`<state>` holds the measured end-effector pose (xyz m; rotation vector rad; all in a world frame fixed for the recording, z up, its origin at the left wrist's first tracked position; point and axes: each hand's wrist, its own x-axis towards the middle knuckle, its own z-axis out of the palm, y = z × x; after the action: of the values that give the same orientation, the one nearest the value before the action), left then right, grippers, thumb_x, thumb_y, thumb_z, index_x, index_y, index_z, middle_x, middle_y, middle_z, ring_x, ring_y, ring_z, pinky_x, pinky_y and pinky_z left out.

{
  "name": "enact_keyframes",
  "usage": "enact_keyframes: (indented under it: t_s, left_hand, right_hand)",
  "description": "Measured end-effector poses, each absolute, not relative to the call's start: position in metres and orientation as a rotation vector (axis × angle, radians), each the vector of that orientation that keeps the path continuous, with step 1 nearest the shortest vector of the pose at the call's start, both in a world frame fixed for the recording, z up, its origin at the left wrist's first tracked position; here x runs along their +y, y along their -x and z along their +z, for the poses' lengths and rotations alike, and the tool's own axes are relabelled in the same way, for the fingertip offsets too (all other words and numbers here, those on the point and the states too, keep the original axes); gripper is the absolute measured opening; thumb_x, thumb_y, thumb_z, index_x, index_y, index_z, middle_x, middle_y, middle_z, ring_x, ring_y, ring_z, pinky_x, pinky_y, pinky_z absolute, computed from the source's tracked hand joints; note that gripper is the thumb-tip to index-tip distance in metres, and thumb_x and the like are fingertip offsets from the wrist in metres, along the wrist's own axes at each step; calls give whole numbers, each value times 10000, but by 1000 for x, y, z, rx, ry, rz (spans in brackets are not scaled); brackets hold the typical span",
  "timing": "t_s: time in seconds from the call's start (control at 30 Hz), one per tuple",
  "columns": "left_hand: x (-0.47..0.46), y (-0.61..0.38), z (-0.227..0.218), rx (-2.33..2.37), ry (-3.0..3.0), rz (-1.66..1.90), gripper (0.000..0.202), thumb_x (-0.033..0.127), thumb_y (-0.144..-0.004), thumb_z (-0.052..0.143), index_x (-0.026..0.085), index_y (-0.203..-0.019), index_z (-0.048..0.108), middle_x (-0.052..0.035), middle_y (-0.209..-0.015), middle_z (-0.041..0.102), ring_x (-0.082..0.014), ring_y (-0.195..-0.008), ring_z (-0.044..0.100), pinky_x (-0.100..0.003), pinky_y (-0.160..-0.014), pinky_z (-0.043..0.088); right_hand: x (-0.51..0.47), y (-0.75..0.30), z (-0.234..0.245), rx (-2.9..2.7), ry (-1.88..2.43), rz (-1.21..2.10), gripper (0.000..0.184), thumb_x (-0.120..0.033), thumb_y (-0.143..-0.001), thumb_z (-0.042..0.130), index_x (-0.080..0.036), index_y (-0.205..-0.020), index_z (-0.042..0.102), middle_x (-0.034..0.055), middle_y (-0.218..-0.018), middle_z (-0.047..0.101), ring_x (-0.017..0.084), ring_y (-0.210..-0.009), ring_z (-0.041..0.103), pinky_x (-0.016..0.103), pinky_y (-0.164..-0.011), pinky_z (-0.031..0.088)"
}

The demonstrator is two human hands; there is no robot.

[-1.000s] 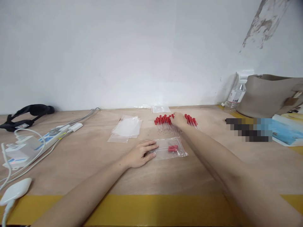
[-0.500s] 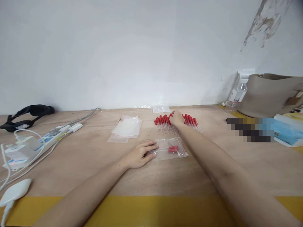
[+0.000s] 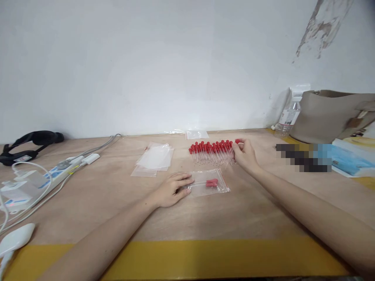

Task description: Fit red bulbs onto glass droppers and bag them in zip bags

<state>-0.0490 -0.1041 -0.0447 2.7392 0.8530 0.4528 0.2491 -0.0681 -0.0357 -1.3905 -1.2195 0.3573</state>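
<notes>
My left hand [image 3: 175,190] lies with fingers stretched out on the near-left end of a clear zip bag [image 3: 199,190]. Inside that bag are droppers with red rubber bulbs [image 3: 211,183], their thin stems pointing left under my fingers. Past the bag, a row of droppers [image 3: 209,148] rests on the table, red bulbs toward the wall and clear stems toward me. At the row's right end my right hand [image 3: 245,155] is closed on a dropper [image 3: 229,158]. Its red bulb shows above the fingers and its clear stem slants down to the left.
Flat clear bags [image 3: 154,157] are stacked left of the droppers. Another bag [image 3: 197,134] lies by the wall. Left are a power strip [image 3: 60,176] with cables and a black strap [image 3: 41,137]. Right stand a plastic bottle [image 3: 290,113], a grey-beige bag [image 3: 325,117] and blue packaging [image 3: 348,160].
My right hand has moved right, from the middle of the dropper row to its right end, and now has a dropper in it. My left hand stays on the bag. The view shifts slightly.
</notes>
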Motion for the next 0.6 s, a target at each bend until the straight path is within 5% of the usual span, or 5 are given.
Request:
enact_keyframes:
  t_s: [0.13,0.33,0.6]
  left_hand:
    - [-103,49,-45,865,-2749,469,394,398,-865,388,280,-1236,450,-32,-1318,421,-203,-1210,375,-408,-1008,301]
    - [-105,49,-44,882,-2746,445,408,405,-869,374,264,-1246,441,-39,-1325,409,-198,-1221,361,-387,-1020,290]
    - [-106,48,-42,878,-2751,430,438,398,-873,369,256,-1287,378,-47,-1331,400,-187,-1224,355,-381,-1025,283]
  right_hand:
    - [-91,-253,-52,-1001,1255,683,246,-317,-767,476,-218,-918,310,-75,-560,505,107,-441,542,220,-432,463]
    - [-103,-234,-57,-754,1172,1049,189,-181,-762,493,-229,-792,313,-56,-576,526,103,-474,585,238,-506,526]
    - [-113,-225,-62,-961,1262,1082,289,-257,-607,709,-179,-706,449,-24,-553,572,80,-467,545,180,-448,459]
